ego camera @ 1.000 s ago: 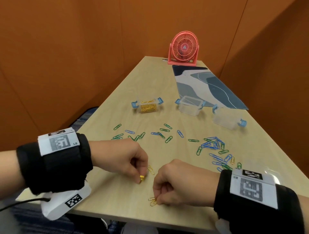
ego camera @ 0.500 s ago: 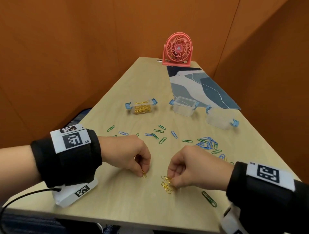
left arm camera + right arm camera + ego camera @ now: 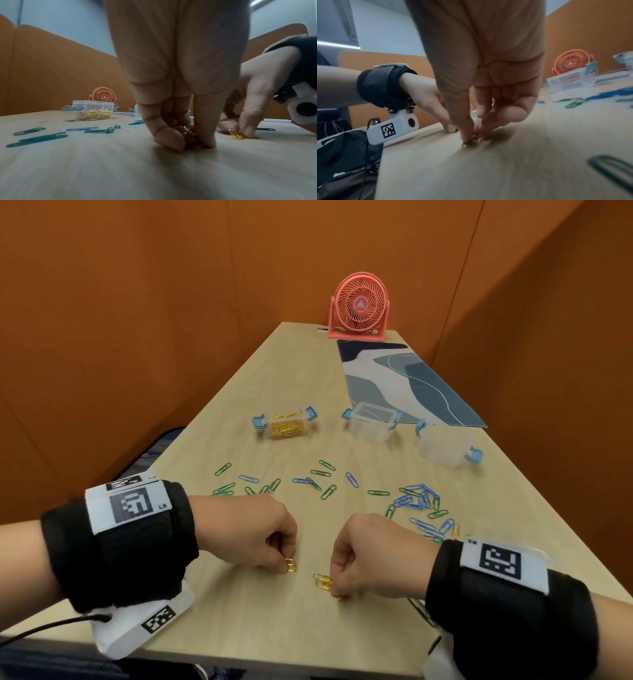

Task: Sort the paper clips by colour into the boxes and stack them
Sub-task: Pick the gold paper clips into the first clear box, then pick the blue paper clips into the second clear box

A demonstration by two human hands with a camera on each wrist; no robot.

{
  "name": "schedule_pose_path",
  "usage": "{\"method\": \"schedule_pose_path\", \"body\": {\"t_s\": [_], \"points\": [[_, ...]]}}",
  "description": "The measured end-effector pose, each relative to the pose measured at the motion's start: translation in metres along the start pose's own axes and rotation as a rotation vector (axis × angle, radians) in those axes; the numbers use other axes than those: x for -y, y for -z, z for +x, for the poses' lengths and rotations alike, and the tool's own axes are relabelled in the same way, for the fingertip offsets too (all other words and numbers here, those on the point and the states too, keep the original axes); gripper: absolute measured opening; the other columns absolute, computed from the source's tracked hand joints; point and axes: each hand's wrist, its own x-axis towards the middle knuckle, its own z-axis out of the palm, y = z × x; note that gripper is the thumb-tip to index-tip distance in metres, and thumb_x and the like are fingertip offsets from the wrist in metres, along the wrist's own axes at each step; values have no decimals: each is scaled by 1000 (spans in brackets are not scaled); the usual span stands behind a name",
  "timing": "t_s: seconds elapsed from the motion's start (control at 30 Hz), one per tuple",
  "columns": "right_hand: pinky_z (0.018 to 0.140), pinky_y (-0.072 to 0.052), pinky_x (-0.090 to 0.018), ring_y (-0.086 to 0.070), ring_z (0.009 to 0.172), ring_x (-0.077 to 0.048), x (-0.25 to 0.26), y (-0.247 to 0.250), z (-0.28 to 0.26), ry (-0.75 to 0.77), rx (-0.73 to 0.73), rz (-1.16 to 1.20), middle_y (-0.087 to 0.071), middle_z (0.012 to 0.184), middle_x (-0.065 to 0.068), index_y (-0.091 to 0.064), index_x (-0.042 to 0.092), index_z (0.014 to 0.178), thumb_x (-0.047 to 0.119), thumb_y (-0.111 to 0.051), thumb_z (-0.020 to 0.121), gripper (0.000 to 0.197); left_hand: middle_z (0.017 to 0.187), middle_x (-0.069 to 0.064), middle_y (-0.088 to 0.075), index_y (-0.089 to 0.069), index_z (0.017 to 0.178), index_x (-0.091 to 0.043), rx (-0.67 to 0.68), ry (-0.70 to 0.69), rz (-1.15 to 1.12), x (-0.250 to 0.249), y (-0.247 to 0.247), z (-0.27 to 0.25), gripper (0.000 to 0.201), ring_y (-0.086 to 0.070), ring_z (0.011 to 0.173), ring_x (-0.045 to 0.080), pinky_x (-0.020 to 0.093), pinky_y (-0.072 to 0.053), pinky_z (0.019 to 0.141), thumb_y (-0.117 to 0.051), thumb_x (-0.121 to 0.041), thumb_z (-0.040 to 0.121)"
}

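Observation:
My left hand point(image 3: 255, 537) is at the table's near edge and pinches a few gold paper clips point(image 3: 291, 565) between thumb and fingers, tips down on the wood point(image 3: 189, 136). A little to its right, my right hand point(image 3: 371, 559) pinches another small bunch of gold clips point(image 3: 323, 582) against the table point(image 3: 471, 140). Beyond the hands lie scattered green and blue clips point(image 3: 323, 491), with a denser pile point(image 3: 419, 501) at the right. Three clear boxes with blue latches stand farther back: the left box point(image 3: 287, 426) holds gold clips, the middle box point(image 3: 371, 426) and the right box point(image 3: 442, 451) look empty.
A pink desk fan point(image 3: 358, 308) stands at the far end of the table, with a blue-patterned mat point(image 3: 404, 381) in front of it. Orange partition walls close in both sides. A green clip point(image 3: 614, 169) lies close under my right wrist.
My right hand has slid back toward the near edge with its gold clips. My left hand stays put, still pinching gold clips; the head view has shifted slightly.

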Motion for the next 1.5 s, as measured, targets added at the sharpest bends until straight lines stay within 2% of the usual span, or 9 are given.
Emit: {"method": "schedule_pose_path", "body": {"t_s": [0.23, 0.43, 0.57, 0.8, 0.97, 1.13, 1.27, 1.37, 1.5], "points": [[57, -44, -23, -52, 62, -14, 2, -1, -3, 14, -6, -27, -59, 66, -2, -71, 5, 79, 19, -72, 67, 19, 76, -9, -65, -63, 79, -28, -67, -70, -130, -1, -3, -5, 7, -60, 72, 10, 17, -47, 65, -69, -28, 81], [56, -49, -22, -52, 49, -9, -4, 7, -4, -16, 0, 170, -62, 57, -1, -70, 11, 68, 10, -70, 65, 3, 71, -1, -62, -66, 101, -10, 24, 42, -765, -3, 0, 1, 16, -59, 62, 8, 16, -50, 62, -55, -6, 92], [54, -46, -20, -52, 46, -7, -4, 28, -1, 20, -189, 366, -63, 55, -1, -67, 14, 64, 9, -71, 66, 7, 67, 8, -51, -60, 83, 0, 97, 203, -1227, -17, 7, 9, 25, -56, 57, 15, 21, -51, 50, -39, -3, 95], [52, -40, -4, -56, 56, 2, -9, 52, -2, 66, -246, 168, -65, 67, 8, -72, 16, 88, 23, -76, 72, 18, 60, 11, -51, -52, 77, -5, 133, 199, -1468, -46, 11, 43, 32, -53, 42, 17, 17, -41, 35, -28, -15, 96], [60, -46, -14, -59, 62, -1, -54, 91, -19, -162, -113, 10, -70, 78, 8, -71, 23, 88, 28, -80, 67, 23, 53, -3, -41, -46, 68, -14, 165, 293, -1120, -26, 48, 66, 33, -32, 33, 4, 11, -19, 27, -36, -23, 98], [59, -47, -20, -58, 60, -11, -103, 104, -33, -455, 47, -115, -72, 91, -5, -67, 23, 88, 23, -84, 62, 31, 64, 3, -46, -51, 75, -7, -366, 422, -921, 10, 116, 94, 31, -40, 39, 8, 15, -30, 34, -33, -13, 99], [61, -49, -19, -58, 64, -11, -122, 107, -35, -531, 59, -41, -69, 89, -2, -67, 22, 87, 17, -83, 65, 28, 77, 6, -55, -56, 84, -4, -600, 467, -815, 29, 139, 112, 37, -49, 67, 18, 23, -43, 62, -26, -20, 101], [56, -47, -15, -57, 60, -7, -129, 103, -34, -528, 84, -15, -69, 81, 2, -69, 19, 86, 18, -81, 68, 22, 106, 9, -65, -63, 107, -5, -661, 441, -560, 37, 137, 123, 41, -56, 97, 24, 33, -39, 88, -27, -24, 101], [59, -49, -18, -59, 65, -10, -133, 95, -27, -468, 34, 55, -72, 81, -4, -72, 15, 84, 27, -80, 70, 20, 106, 7, -67, -65, 109, -11, -683, 199, -117, 3, 109, 123, 29, -58, 93, 22, 26, -41, 78, -45, -27, 96]]}}
